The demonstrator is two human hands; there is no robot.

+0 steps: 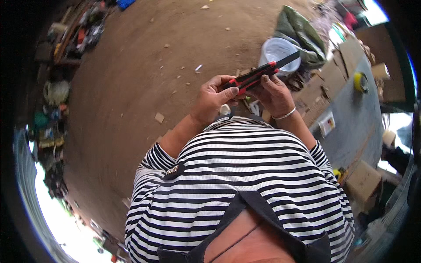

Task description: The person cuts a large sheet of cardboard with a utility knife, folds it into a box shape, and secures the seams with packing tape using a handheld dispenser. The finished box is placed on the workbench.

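A red-and-black utility knife [252,80] is held in front of my body. Its dark blade [288,59] sticks out to the far right, over a white bucket. Closed round the handle's left end, my left hand [215,99] has its thumb along the near side. My right hand [275,94] grips the handle closer to the blade, its thumb pressed on the side. Most of the fingertips are hidden behind the handle. A white band [285,115] circles my right wrist.
The white bucket [265,51] stands on the brown dirt floor [131,87] beside a green sack [302,33]. At the right, a grey tabletop [346,120] bears a yellow tape roll [361,82], a small packet [326,124] and cardboard [322,90]. Mixed clutter [90,33] lines the left side.
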